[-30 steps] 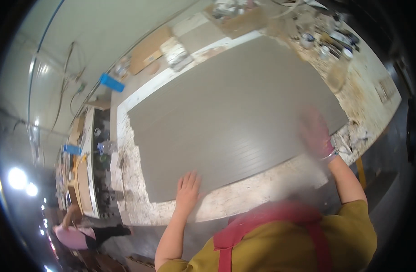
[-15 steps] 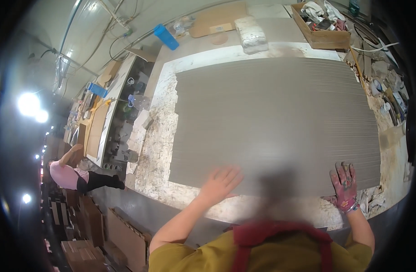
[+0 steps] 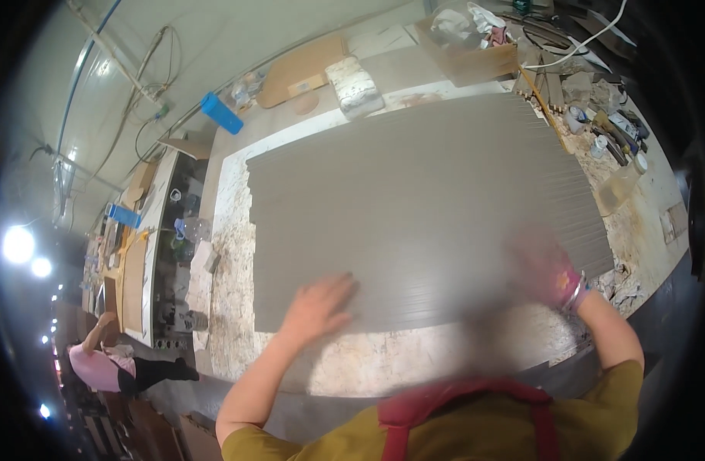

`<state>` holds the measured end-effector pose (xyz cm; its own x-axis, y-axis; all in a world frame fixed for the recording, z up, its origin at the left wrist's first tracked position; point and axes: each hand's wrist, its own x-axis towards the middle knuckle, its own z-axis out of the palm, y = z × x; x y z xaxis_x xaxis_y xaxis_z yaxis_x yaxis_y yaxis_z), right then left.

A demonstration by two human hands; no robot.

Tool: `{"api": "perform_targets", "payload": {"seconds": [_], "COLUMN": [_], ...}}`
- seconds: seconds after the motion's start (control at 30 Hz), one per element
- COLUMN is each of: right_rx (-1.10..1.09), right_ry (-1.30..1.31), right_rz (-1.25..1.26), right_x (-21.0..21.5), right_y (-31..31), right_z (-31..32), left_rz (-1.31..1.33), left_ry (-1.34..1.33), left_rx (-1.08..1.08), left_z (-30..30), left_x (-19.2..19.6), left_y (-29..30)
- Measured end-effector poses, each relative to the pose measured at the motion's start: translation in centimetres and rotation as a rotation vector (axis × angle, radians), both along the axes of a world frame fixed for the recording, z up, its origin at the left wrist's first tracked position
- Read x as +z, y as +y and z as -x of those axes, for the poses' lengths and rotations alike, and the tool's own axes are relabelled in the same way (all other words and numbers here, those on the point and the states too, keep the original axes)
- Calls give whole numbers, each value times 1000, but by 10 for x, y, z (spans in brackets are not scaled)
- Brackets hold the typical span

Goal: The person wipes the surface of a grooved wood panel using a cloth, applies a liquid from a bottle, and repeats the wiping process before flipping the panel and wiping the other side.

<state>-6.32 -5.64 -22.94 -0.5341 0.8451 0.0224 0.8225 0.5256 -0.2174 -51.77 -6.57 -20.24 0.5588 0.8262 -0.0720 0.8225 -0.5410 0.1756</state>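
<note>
A large grey ribbed panel (image 3: 422, 200) lies flat on a speckled stone-topped workbench (image 3: 230, 253). My left hand (image 3: 319, 306) rests palm down, fingers spread, on the panel's near edge. My right hand (image 3: 548, 269), blurred and with a pink band at the wrist, lies flat on the panel near its right near corner. Neither hand holds anything.
Cans, bottles and tools (image 3: 610, 138) crowd the bench's right end. A cardboard box with rags (image 3: 468, 38) and a wrapped white block (image 3: 354, 84) sit at the far side, with a blue box (image 3: 220, 113) to their left. Another person in pink (image 3: 107, 365) bends over at the lower left.
The view has swung and tilted. My left hand has slid further onto the panel. My right hand has shifted along the panel's near right edge.
</note>
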Motion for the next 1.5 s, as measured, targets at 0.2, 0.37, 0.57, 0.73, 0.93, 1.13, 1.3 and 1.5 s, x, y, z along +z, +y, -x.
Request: {"api": "perform_targets", "payload": {"seconds": [0.2, 0.37, 0.57, 0.73, 0.93, 1.13, 1.3, 1.5], "right_rx": [-249, -539, -425, -403, -356, -259, -596, -975], "right_ry": [-30, -136, -179, -169, -178, -69, -119, 68], "right_rz": [-202, -63, -153, -235, -177, -261, -499, -12], "right_x": [-3, 4, -65, -82, -63, -112, -73, -102], "right_y": [162, 234, 290, 329, 344, 362, 277, 253], "right_z": [26, 72, 43, 33, 48, -17, -112, -195], "left_rz": [-323, -521, -211, -179, -100, -469, -292, -114], "left_ry": [-240, -176, 1, 41, 69, -210, -509, -455], "left_rx": [243, 336, 494, 475, 647, 588, 967, 990], "left_z": [59, 45, 34, 34, 38, 76, 220, 200], "left_x": [-31, -47, -96, -95, -91, -87, -71, -94], "left_y": [181, 314, 405, 438, 457, 387, 274, 231]}}
